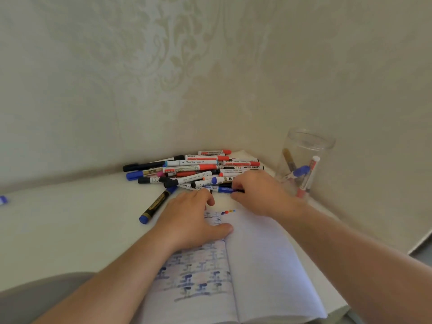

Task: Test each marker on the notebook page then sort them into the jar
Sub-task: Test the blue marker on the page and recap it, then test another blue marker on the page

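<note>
An open notebook (261, 265) lies on the white table, its left page full of blue ink marks, its right page bare but for a few coloured dots at the top. My left hand (191, 220) rests on the left page, fingers reaching toward the marker pile (198, 170). My right hand (259, 195) sits at the pile's near edge and pinches a blue marker (222, 189). A clear jar (304, 160) with several markers inside stands in the corner to the right.
A blue-capped black and gold marker (155, 205) lies apart, left of the notebook. A small blue object (3, 200) sits at the far left edge. Patterned walls close off the table behind and to the right. The table edge runs at the lower right.
</note>
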### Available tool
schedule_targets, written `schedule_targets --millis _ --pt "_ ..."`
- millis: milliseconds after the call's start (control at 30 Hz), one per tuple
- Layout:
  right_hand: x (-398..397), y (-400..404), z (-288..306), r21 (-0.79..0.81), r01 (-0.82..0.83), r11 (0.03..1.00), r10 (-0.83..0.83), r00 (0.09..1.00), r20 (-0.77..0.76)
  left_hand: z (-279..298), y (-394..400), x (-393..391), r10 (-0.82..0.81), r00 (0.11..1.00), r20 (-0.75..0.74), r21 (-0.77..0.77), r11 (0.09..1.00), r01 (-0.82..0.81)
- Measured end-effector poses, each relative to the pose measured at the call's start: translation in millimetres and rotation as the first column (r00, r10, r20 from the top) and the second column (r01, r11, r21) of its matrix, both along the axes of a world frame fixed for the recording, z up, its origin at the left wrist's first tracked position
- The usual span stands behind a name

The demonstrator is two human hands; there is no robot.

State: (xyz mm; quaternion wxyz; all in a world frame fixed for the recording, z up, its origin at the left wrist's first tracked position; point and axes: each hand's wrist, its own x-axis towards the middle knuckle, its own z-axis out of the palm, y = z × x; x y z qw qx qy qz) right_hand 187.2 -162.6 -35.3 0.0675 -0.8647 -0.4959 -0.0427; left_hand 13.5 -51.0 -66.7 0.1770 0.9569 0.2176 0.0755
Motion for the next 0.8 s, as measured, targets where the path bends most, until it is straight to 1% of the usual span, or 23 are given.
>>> schedule_targets --millis 100,167,233,300,367,400,433,467,500,533,567,600,633,700,800 --pt "12.4 8.8 -18.5 0.039 0.068 0.997 -0.068 0.998 -0.012 -1.2 1.3 0.4 0.001 1.000 0.020 0.008 1.000 -0.001" --pt "18.6 8.9 -20.6 0.032 0.075 0.997 -0.074 0.997 -0.027 -2.2 2.7 0.4 0.004 1.000 0.025 0.007 1.000 -0.004" --pt "25.1 3.3 -15.5 -0.013 0.062 0.998 -0.063 0.998 -0.009 -2.6 3.2 0.0 0.004 1.000 0.027 0.005 1.000 -0.004" --pt "28.1 -9.3 -2.3 -0.096 0.059 0.994 -0.057 0.998 0.028 -1.6 2.6 -0.7 0.001 1.000 0.028 -0.003 1.000 -0.001" --pt "24.7 -28.5 16.0 -0.179 0.073 0.981 -0.071 0.997 0.014 0.3 1.7 -1.1 -0.001 0.999 0.034 -0.015 1.000 0.001" --pt "20.3 -38.5 23.5 -0.177 0.070 0.982 -0.076 0.997 -0.026 1.0 1.3 -1.4 -0.002 0.999 0.042 -0.019 1.000 0.002" --pt "15.3 -47.7 28.4 -0.120 0.063 0.991 -0.075 0.992 -0.103 1.5 0.7 -1.5 -0.003 0.999 0.054 -0.022 1.000 0.005" --pt "9.0 -54.5 29.9 -0.014 0.057 0.998 -0.059 0.971 -0.233 1.5 0.1 -2.1 -0.005 0.998 0.070 -0.024 1.000 0.007" --pt "1.1 -58.2 28.1 0.104 0.060 0.993 -0.013 0.915 -0.404 0.9 -0.3 -3.1 -0.009 0.996 0.091 -0.024 1.000 0.011" --pt "-7.6 -59.2 25.5 0.194 0.065 0.979 0.059 0.817 -0.574 0.3 -0.6 -3.9 -0.015 0.993 0.114 -0.019 1.000 0.017" --pt "-13.8 -57.4 21.0 0.256 0.068 0.964 0.137 0.699 -0.702 -0.4 -0.9 -4.6 -0.022 0.990 0.137 -0.009 1.000 0.023" --pt "-16.9 -54.3 15.8 0.315 0.077 0.946 0.209 0.600 -0.772 -1.4 -1.0 -5.2 -0.031 0.987 0.157 0.004 1.000 0.031" --pt "-17.4 -50.7 10.7 0.375 0.096 0.922 0.268 0.542 -0.797 -2.2 -1.6 -5.6 -0.043 0.984 0.175 0.019 0.999 0.040" --pt "-14.7 -43.2 3.4 0.482 0.142 0.865 0.364 0.484 -0.796 -5.3 -2.6 -6.5 -0.067 0.976 0.208 0.049 0.997 0.058" --pt "-10.9 -39.0 -8.1 0.558 0.158 0.815 0.473 0.375 -0.797 -11.4 -4.0 -8.7 -0.122 0.949 0.290 0.125 0.988 0.089"
